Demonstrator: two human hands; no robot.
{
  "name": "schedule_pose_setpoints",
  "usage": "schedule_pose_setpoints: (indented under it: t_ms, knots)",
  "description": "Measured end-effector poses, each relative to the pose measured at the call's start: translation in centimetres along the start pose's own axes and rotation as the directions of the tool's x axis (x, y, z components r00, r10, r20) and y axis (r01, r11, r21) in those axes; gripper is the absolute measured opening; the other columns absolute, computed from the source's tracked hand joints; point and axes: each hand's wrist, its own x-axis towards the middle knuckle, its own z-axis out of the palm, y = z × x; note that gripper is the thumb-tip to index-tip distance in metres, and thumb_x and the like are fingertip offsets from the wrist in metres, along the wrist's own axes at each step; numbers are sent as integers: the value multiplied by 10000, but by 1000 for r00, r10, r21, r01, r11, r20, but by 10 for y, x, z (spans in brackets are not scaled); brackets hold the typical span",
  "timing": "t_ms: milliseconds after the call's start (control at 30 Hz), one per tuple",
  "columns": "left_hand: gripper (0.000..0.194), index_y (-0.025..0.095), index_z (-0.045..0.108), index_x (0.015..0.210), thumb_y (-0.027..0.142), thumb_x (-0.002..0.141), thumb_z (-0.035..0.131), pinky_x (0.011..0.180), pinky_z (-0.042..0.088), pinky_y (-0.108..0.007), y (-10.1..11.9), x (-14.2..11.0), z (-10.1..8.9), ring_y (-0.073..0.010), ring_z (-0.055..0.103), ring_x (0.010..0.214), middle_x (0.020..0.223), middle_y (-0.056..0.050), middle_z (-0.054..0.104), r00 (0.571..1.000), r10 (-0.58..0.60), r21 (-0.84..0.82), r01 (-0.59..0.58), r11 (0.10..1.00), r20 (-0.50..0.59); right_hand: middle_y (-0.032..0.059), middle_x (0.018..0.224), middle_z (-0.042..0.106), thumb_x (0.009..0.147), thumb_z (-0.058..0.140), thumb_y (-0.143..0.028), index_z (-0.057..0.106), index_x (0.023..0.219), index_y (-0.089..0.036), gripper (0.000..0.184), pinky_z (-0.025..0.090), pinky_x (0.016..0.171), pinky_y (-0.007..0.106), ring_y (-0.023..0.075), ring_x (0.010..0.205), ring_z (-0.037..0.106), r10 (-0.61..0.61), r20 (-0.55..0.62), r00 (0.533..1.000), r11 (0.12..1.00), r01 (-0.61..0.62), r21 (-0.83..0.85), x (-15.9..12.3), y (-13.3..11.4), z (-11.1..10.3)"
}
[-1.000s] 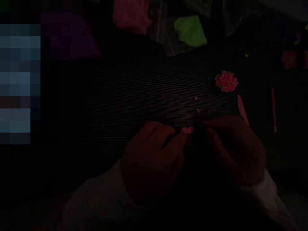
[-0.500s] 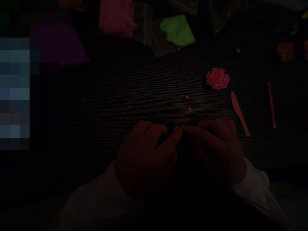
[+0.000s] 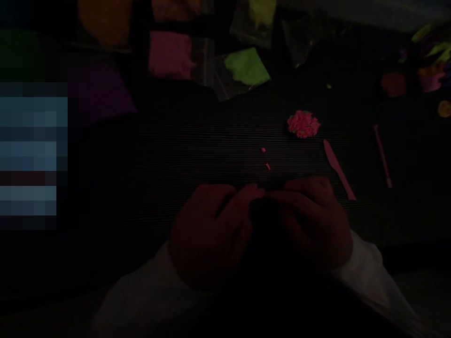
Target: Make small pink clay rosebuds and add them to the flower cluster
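Note:
The scene is very dark. My left hand [image 3: 211,230] and my right hand [image 3: 312,220] meet fingertip to fingertip over a dark table [image 3: 158,155], pinched together on a small pink clay piece [image 3: 260,192]. Two tiny pink clay bits [image 3: 263,150] [image 3: 268,166] lie just beyond my fingers. A pink clay flower [image 3: 303,124] made of several petals lies farther back to the right. A pink plastic knife [image 3: 338,170] lies beside my right hand, apart from it.
A thin pink stick tool [image 3: 382,156] lies at the right. Bags of clay sit along the back: pink [image 3: 170,55], green [image 3: 245,66], purple [image 3: 98,91], orange [image 3: 104,19]. More coloured clay shapes [image 3: 428,75] sit at the far right. A blurred patch covers the left edge.
My right hand has come in leftward to meet the left hand on the pink piece. The view has tilted, so more of the back of the table shows.

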Motion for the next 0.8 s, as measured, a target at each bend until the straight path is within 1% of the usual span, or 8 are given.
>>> schedule_pose_setpoints:
  t_ms: [67, 133, 200, 300, 367, 467, 633, 800]
  knots:
    - [350, 158, 504, 1057, 152, 707, 527, 698, 448, -317, 1, 1, -2, -166, 521, 785, 876, -54, 564, 995, -97, -65, 95, 993, -30, 51, 894, 543, 749, 479, -150, 574, 969, -180, 241, 408, 745, 332, 154, 843, 500, 63, -41, 997, 996, -61, 58, 2, 2, -1]
    - [289, 144, 517, 1006, 143, 717, 512, 701, 452, -300, 1, 3, -5, -155, 533, 773, 852, -53, 570, 989, -149, -102, 147, 984, -20, 57, 930, 542, 764, 480, -171, 550, 1014, -170, 260, 423, 761, 308, 146, 865, 504, 114, -75, 991, 992, -109, 67, 6, 5, -1]
    - [249, 145, 528, 972, 150, 725, 502, 696, 452, -299, 0, 4, -7, -152, 539, 762, 835, -47, 574, 989, -149, -116, 148, 982, 2, 60, 956, 536, 780, 474, -197, 521, 1081, -177, 306, 431, 756, 293, 143, 862, 507, 112, -73, 991, 994, -112, 14, 13, 10, -1]
    - [214, 143, 539, 944, 156, 737, 485, 705, 448, -302, -1, 5, -8, -150, 541, 770, 828, -44, 577, 990, -138, -147, 134, 980, -16, 50, 942, 534, 809, 443, -228, 486, 1146, -230, 340, 431, 704, 279, 136, 818, 510, 70, -2, 998, 991, -70, -114, 23, 15, 1]
    - [200, 134, 547, 930, 156, 744, 475, 710, 444, -294, -2, 6, -6, -144, 538, 766, 810, -45, 575, 991, -130, -169, 124, 978, -25, 34, 910, 540, 823, 425, -258, 517, 1108, -265, 300, 418, 667, 265, 130, 790, 508, 56, 20, 998, 981, -52, -186, 27, 16, 3]
    - [192, 129, 556, 915, 178, 752, 466, 708, 439, -283, -4, 6, -3, -137, 530, 755, 781, -43, 567, 991, -124, -177, 115, 977, -41, 18, 869, 552, 834, 406, -300, 580, 997, -272, 240, 392, 646, 246, 125, 781, 506, 54, -21, 998, 972, -57, -228, 30, 16, 8]
    - [187, 150, 560, 901, 215, 761, 455, 682, 433, -265, -7, 6, 2, -126, 519, 722, 774, -31, 553, 988, -142, -175, 130, 976, -54, 26, 860, 571, 825, 405, -285, 594, 914, -232, 215, 369, 680, 259, 149, 821, 508, 54, -81, 995, 983, -67, -168, 30, 15, 14]
    - [190, 163, 567, 896, 234, 763, 451, 646, 427, -244, -8, 6, 4, -110, 510, 675, 757, -19, 541, 984, -166, -178, 151, 972, -71, 40, 847, 580, 790, 431, -253, 582, 849, -189, 175, 385, 676, 254, 153, 809, 524, 64, -171, 983, 993, -80, -89, 29, 17, 16]
